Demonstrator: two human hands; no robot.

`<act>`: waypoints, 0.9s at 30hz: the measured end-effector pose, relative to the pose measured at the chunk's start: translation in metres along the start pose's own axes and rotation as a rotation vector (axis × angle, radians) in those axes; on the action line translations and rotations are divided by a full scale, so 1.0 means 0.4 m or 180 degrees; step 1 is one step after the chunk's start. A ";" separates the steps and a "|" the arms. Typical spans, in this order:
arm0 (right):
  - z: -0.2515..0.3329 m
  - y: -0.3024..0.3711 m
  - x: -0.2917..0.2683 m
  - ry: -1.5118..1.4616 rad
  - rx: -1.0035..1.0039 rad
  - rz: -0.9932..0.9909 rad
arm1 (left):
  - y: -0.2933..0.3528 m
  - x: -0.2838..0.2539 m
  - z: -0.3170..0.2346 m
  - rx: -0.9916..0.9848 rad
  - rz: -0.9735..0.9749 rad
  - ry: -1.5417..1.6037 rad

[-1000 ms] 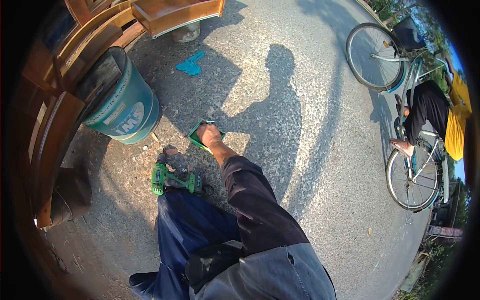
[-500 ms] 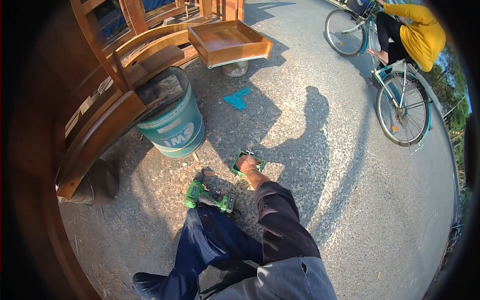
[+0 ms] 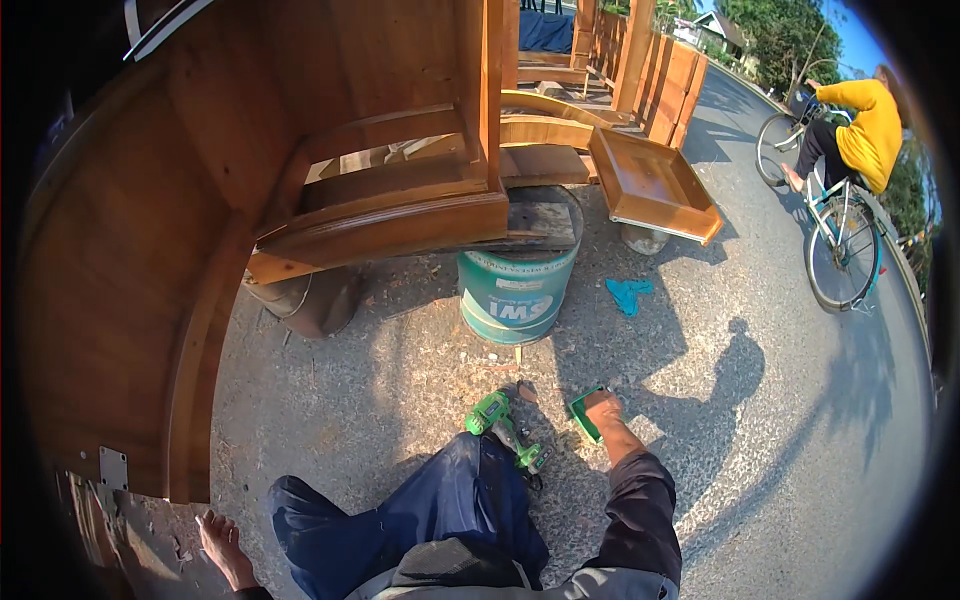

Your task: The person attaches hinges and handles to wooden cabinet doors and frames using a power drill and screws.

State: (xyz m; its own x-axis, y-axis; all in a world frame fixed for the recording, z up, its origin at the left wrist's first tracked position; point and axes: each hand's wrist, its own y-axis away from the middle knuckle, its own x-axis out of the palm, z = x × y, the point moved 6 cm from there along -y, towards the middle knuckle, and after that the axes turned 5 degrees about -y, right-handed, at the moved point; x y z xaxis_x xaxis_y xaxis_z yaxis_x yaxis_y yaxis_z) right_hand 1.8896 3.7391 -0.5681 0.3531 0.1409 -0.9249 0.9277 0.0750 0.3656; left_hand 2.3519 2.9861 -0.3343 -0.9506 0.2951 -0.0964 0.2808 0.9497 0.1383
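My right hand (image 3: 606,410) reaches over a small green tray (image 3: 585,418) on the ground. Its fingers are curled down at the tray, and whatever they grip is hidden. Just left of the tray lies a green cordless drill (image 3: 507,430), close by my knee. At the lower left my left hand (image 3: 226,552) is raised beside the big wooden panel, its fingers apart and nothing seen in them.
A teal drum (image 3: 510,300) props up a wooden furniture frame (image 3: 380,225). Beyond it an open drawer (image 3: 655,185) rests on a round support. A blue cloth (image 3: 628,296) lies on the pavement. A cyclist in yellow (image 3: 860,130) is on the road to the right.
My view has swung left, bringing the large wooden panel and my left hand into sight. My right hand stays at the green tray. The cyclist has moved farther off.
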 end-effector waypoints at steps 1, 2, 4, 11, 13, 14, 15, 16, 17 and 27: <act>-0.013 0.025 -0.006 0.0028 -0.0030 0.0008 | 0.018 0.024 0.031 0.0076 0.0114 -0.0234; 0.006 0.033 -0.028 0.0124 -0.0270 -0.0288 | 0.071 0.035 0.042 0.0228 0.0123 -0.0437; 0.003 0.071 -0.054 0.0233 -0.0428 -0.0614 | 0.141 0.127 0.065 0.0420 0.0098 -0.0795; 0.345 0.396 -0.422 -0.2654 -0.0607 -0.1794 | 0.462 0.481 -0.013 0.0462 0.2192 -0.0990; 0.516 0.519 -0.488 -0.3068 -0.1652 -0.2043 | 0.530 0.579 0.034 -0.0356 0.3059 -0.0615; 0.578 0.576 -0.506 -0.3221 -0.2114 -0.2128 | 0.567 0.629 0.035 -0.0548 0.3377 -0.0448; 0.637 0.616 -0.513 -0.3324 -0.2274 -0.1910 | 0.593 0.656 0.034 -0.0827 0.3473 -0.0310; 0.684 0.646 -0.517 -0.3421 -0.2432 -0.1687 | 0.608 0.672 0.037 -0.1015 0.3568 -0.0022; 0.712 0.669 -0.531 -0.3301 -0.2570 -0.1872 | 0.616 0.684 0.056 -0.1229 0.3638 0.0206; 0.826 0.700 -0.548 -0.3291 -0.3306 -0.1737 | 0.579 0.628 0.139 -0.2402 0.3416 0.1291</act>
State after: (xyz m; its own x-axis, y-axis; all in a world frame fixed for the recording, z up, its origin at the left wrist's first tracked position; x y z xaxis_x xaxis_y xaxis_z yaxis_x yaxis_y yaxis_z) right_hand 2.1119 3.4029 -0.2974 0.3456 -0.8106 -0.4728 0.6338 0.5732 -0.5194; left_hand 2.1853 3.2862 -0.3815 -0.3228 0.6673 0.6713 0.8805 -0.0484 0.4715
